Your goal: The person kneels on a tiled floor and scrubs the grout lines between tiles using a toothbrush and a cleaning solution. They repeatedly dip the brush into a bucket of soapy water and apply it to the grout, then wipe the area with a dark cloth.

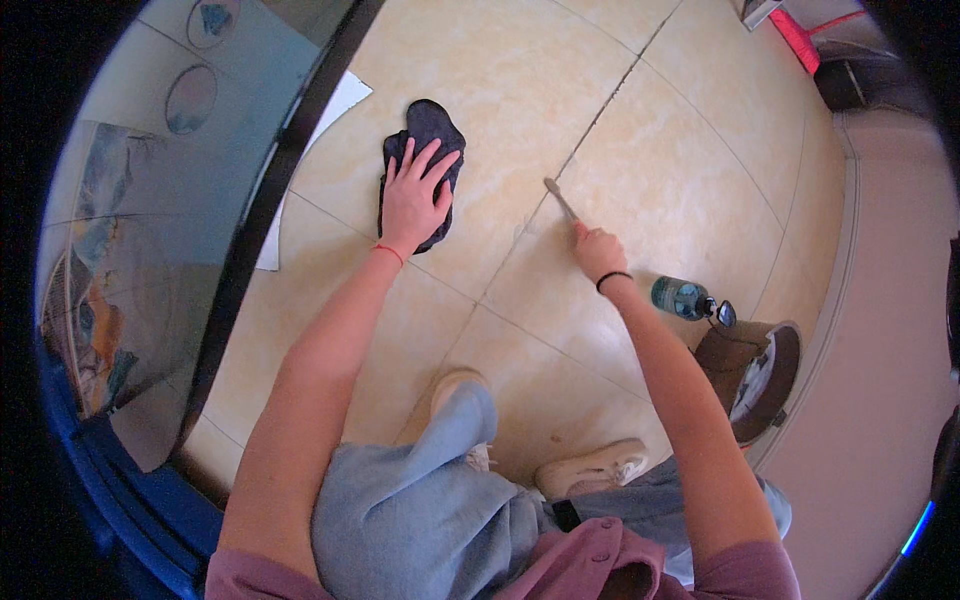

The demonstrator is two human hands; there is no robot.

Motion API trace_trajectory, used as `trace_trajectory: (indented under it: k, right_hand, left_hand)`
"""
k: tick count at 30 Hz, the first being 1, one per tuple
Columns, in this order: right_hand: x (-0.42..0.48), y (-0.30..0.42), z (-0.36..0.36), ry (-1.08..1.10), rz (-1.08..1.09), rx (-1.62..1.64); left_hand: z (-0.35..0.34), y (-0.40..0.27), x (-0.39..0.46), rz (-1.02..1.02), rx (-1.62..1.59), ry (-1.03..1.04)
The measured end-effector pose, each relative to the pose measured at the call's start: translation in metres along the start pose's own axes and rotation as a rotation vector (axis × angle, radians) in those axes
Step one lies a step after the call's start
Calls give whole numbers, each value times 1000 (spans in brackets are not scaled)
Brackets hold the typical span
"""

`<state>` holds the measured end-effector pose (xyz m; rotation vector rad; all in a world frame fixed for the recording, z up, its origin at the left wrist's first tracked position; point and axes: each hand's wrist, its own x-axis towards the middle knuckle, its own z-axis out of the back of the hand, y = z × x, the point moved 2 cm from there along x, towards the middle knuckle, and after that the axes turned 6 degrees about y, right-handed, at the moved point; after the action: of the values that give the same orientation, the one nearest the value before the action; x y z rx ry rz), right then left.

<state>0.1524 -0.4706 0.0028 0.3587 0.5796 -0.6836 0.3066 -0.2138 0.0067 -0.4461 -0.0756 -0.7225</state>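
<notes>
My left hand (415,199), fingers spread, lies on a folded black cloth (431,127) on the tiled floor. In my right hand (598,249) is a slim brush (562,198), likely a toothbrush, with its head down on a joint between tiles. This tile joint (600,112) is dark beyond the brush head and paler on the side toward me. Small wet-looking marks show on the floor beside the pale part. Behind my right wrist, a teal pump bottle (677,297) lies on its side.
A brown waste bin (787,360) stands at right by the wall's skirting. A glass table (255,187) with a dark edge runs along the left, white paper (346,101) partly below it. A red broom (796,41) is at top right. My shoes (592,469) are on the tiles.
</notes>
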Motion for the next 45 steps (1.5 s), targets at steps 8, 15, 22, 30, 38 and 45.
trace_trajectory:
  k: [8, 15, 22, 30, 38, 45]
  right_hand:
    - [6, -9, -9, -4, 41, -10]
    - [-6, 7, 12, 13, 96, -76]
    - [14, -13, 3, -75, -10, -44]
    - [3, -3, 5, 0, 57, -74]
    - [13, -12, 9, -33, 37, -24]
    - [-6, -9, 3, 43, 120, -135]
  left_hand:
    - [0, -3, 0, -5, -12, 1]
    - [-2, 1, -2, -11, 8, 3]
    - [-2, -2, 3, 3, -22, 13]
    - [0, 0, -2, -1, -15, 14]
    - [-1, -2, -2, 6, -14, 28]
    - [1, -2, 0, 2, -12, 25]
